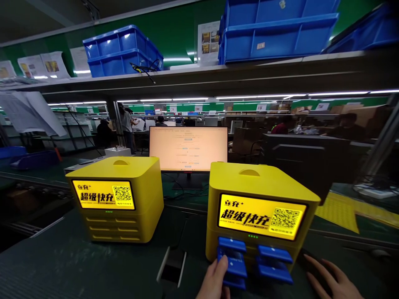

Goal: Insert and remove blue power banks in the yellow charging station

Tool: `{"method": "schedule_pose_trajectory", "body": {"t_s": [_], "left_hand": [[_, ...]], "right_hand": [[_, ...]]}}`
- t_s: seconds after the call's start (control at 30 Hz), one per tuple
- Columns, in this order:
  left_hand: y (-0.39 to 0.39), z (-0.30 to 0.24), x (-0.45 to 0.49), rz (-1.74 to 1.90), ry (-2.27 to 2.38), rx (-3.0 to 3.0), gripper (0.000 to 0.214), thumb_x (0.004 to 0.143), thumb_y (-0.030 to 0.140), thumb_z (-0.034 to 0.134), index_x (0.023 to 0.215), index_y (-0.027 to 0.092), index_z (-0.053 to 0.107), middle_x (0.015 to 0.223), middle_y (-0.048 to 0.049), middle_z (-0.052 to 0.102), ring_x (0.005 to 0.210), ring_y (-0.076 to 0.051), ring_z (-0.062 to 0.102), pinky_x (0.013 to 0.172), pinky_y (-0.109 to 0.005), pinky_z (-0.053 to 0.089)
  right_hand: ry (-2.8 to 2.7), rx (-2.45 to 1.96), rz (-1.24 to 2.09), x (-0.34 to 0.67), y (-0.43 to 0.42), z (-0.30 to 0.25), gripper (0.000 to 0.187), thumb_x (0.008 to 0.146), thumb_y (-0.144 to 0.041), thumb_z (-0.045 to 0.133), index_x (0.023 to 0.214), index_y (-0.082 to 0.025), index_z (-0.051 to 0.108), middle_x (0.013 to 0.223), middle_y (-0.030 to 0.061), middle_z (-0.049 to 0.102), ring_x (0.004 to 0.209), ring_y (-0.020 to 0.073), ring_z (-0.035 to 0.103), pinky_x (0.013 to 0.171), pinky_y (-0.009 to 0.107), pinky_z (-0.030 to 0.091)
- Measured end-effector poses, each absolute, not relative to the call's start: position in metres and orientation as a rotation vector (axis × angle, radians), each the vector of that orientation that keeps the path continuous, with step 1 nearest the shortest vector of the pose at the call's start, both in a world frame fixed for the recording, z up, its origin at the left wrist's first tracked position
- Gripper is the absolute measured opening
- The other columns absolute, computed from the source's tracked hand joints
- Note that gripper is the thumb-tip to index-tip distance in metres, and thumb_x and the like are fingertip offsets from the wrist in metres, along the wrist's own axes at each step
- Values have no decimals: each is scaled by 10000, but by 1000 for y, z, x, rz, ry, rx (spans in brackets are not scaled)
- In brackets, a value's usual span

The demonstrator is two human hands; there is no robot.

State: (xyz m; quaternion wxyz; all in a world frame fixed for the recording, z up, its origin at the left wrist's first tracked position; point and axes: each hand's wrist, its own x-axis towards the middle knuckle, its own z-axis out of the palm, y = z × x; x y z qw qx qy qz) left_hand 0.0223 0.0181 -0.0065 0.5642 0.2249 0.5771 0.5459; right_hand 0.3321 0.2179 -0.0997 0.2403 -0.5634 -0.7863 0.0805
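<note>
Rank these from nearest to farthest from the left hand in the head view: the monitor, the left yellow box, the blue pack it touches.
1. Blue pack, under the left hand, lower slot of the right yellow box.
2. Left yellow box, off to the left.
3. Monitor, behind both boxes.

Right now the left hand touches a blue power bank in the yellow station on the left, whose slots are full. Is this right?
Not quite. In the head view the left hand touches a blue power bank in the right yellow station; the left station has no blue banks sticking out.
</note>
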Motion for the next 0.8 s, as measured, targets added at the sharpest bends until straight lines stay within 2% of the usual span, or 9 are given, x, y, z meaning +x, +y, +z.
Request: {"method": "schedule_pose_trajectory", "body": {"t_s": [0.27,0.37,0.47,0.57,0.63,0.7,0.8], "left_hand": [[18,-9,21,1305,1365,645,918,472,896,489,953,115,528,514,30,464,372,-98,391,396,-229,280],[15,-1,15,1265,1422,691,876,505,871,504,965,127,541,603,-1,530,431,-100,450,406,-210,289],[9,13,0,1168,1453,851,807,545,810,569,994,140,558,739,-45,597,550,-136,541,438,-208,328],[5,24,-16,1105,1506,1075,657,631,737,582,956,166,572,825,-53,624,691,-175,572,550,-242,411],[3,26,-21,1089,1639,1189,563,678,712,553,875,185,554,796,-35,613,723,-189,560,651,-277,444],[3,25,-21,1114,1874,1208,553,676,714,543,873,198,520,826,-36,599,743,-218,557,724,-332,459],[7,21,-14,1341,2098,1115,708,663,719,544,1136,201,452,1159,-102,526,1012,-309,533,896,-446,436]], "right_hand": [[-2153,-1587,168,318,199,-75,533,854,-596,332,1268,-329,537,1244,124,488,991,331,581,685,435,546],[-2104,-1583,175,311,187,-64,551,863,-565,300,1297,-293,501,1280,128,420,1066,339,530,746,441,522],[-1981,-1593,310,307,179,-53,542,857,-515,333,1339,-288,428,1269,105,395,1119,305,502,793,387,503],[-1883,-1589,455,304,174,-44,534,843,-470,377,1346,-292,391,1218,87,434,1100,279,521,808,361,491],[-1835,-1546,491,302,173,-41,514,839,-463,394,1319,-280,415,1219,85,449,1106,282,515,843,378,475],[-1760,-1484,517,300,177,-42,500,827,-475,433,1282,-267,452,1237,78,467,1127,289,497,883,397,454],[-1628,-1447,554,294,192,-45,535,797,-499,495,1259,-232,472,1242,75,509,1130,290,494,914,403,437]]}}
